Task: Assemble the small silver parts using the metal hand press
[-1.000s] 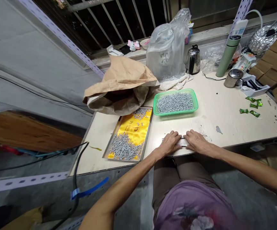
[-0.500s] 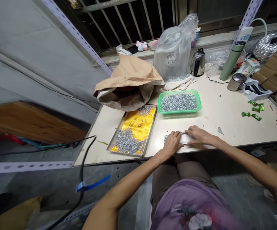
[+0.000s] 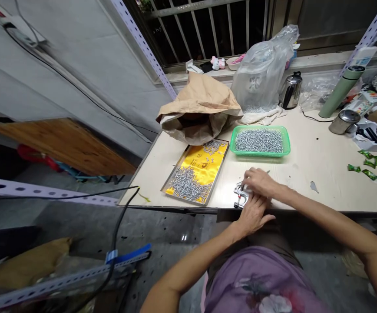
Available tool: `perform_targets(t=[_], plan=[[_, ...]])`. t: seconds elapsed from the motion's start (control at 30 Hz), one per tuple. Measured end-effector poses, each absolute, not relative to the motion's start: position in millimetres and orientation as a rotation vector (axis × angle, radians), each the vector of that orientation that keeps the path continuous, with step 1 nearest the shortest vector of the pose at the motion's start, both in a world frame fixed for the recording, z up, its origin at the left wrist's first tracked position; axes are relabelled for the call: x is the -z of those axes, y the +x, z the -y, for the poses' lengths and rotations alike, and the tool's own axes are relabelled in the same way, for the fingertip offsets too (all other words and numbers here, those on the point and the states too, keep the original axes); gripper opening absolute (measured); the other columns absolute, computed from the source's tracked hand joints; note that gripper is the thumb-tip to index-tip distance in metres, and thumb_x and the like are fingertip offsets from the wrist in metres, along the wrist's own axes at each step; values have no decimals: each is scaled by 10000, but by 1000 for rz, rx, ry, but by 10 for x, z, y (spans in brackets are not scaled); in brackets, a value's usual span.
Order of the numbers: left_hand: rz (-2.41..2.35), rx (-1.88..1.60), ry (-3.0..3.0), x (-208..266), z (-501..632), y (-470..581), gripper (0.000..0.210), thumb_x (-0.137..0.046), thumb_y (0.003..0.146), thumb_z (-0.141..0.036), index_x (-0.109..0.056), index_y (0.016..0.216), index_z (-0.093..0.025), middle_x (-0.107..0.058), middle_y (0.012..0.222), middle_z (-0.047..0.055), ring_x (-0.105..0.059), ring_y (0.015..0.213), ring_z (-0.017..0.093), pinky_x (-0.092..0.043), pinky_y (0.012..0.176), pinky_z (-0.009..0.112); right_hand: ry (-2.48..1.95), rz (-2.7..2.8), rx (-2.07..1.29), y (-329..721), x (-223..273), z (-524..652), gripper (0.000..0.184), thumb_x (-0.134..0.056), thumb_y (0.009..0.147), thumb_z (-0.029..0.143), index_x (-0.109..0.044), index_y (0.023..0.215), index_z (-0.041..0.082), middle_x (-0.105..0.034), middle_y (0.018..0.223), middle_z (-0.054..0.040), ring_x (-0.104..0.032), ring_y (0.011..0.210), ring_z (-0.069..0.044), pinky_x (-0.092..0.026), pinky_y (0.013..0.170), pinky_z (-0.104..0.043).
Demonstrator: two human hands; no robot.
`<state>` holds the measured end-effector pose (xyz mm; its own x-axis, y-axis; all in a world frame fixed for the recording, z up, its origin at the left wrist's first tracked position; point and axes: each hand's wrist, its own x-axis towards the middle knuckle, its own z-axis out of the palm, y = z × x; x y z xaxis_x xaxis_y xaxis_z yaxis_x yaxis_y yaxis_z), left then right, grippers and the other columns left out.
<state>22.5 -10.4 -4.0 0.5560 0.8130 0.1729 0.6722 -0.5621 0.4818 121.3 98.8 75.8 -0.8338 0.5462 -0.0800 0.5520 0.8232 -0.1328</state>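
A small metal fixture (image 3: 240, 196) with dark and red parts lies near the table's front edge, largely covered by my hands. My left hand (image 3: 254, 214) rests against its near right side, fingers on it and thumb sticking out to the right. Crossing above those fingers, my right hand (image 3: 259, 182) has its fingers curled together at the fixture's far side. What sits in its fingertips is hidden. Left of the hands is a shallow tray (image 3: 216, 184) lined with yellow cloth, with many small silver screw-like pins (image 3: 188, 183) on it. More such pins fill a green plastic basket (image 3: 260, 153) beyond my hands.
An open brown paper bag (image 3: 204, 98) stands behind the tray. Farther back are a clear plastic bag (image 3: 255, 78), a steel kettle (image 3: 292, 90), a green flask (image 3: 341, 92) and a steel cup (image 3: 344, 121). Green-wrapped sweets (image 3: 369, 163) lie at the right.
My hands were side by side on the fixture; now the right one has moved left across the left, which sits lower and nearer. More of the fixture's left end shows. The view has shifted.
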Motion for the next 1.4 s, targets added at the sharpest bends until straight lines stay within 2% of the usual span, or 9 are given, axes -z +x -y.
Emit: perform_targets(t=[0.17, 0.3, 0.43, 0.53, 0.67, 0.77, 1.0, 1.23, 1.4], plan=[[-1274, -452, 2357, 88, 135, 248, 639, -494, 892, -522, -412, 1384, -123, -463, 1408, 182, -388, 1336, 344, -315, 1097, 504, 416, -3036, 179, 856, -646, -740, 137, -632, 840, 187, -676, 712, 201, -618, 951, -79, -472, 924, -220, -351, 716, -327], [-1246, -413, 2406, 46, 76, 262, 592, -489, 913, -459, -419, 1379, -100, -474, 1402, 172, -389, 1338, 327, -309, 1111, 465, 348, -3182, 225, 719, -520, -800, 141, -612, 849, 155, -649, 715, 181, -643, 885, -68, -515, 860, -195, -382, 695, -306], [-1230, -459, 2483, -52, -43, 245, 465, -485, 925, -425, -521, 1273, -118, -572, 1299, 145, -478, 1263, 283, -380, 1064, 418, 618, -3475, 335, 724, -736, -987, 191, -475, 914, 144, -637, 816, 172, -647, 784, -55, -544, 745, -171, -427, 672, -285], [-1327, -568, 2532, -190, -150, 31, 339, -492, 932, -360, -586, 1175, -143, -613, 1221, 128, -520, 1195, 245, -418, 1020, 392, 932, -3610, 261, 902, -1085, -1307, 235, -396, 952, 190, -629, 944, 156, -654, 873, -90, -572, 846, -207, -461, 747, -330], [-1944, -469, 2280, -450, -324, -671, 217, -467, 929, -192, -676, 969, -153, -659, 997, 108, -588, 941, 210, -483, 836, 341, 1385, -3526, -113, 1307, -1310, -1898, 261, -431, 950, 314, -659, 935, 187, -650, 863, -89, -592, 824, -232, -476, 726, -360], [-2451, -233, 1926, -617, -430, -1250, 242, -473, 921, -192, -705, 887, -135, -651, 936, 121, -564, 940, 238, -464, 805, 353, 1483, -3339, -218, 1550, -1201, -2104, 316, -436, 942, 386, -683, 967, 190, -640, 845, -100, -596, 793, -247, -477, 638, -347], [-2546, 87, 1809, -636, -517, -1724, 275, -474, 897, -219, -729, 881, -119, -649, 1013, 148, -521, 1041, 275, -432, 820, 355, 1242, -3438, 142, 1557, -852, -1323, 372, -353, 981, 376, -670, 1012, 184, -637, 900, -98, -616, 823, -224, -522, 693, -342], [-2393, 199, 1955, -642, -653, -1739, 284, -457, 876, -185, -727, 882, -98, -664, 1008, 167, -549, 1037, 269, -446, 831, 336, 1205, -3298, 551, 1597, -637, -610, 284, -385, 968, 264, -662, 975, 200, -642, 859, -78, -632, 805, -200, -531, 726, -322], [-2380, 221, 1820, -703, -719, -1740, 278, -490, 877, -266, -714, 888, -101, -682, 1000, 142, -610, 969, 257, -467, 738, 298, 1275, -3230, 709, 1653, -566, -377, 256, -402, 959, 214, -657, 977, 200, -633, 861, -77, -623, 772, -193, -527, 696, -322]])
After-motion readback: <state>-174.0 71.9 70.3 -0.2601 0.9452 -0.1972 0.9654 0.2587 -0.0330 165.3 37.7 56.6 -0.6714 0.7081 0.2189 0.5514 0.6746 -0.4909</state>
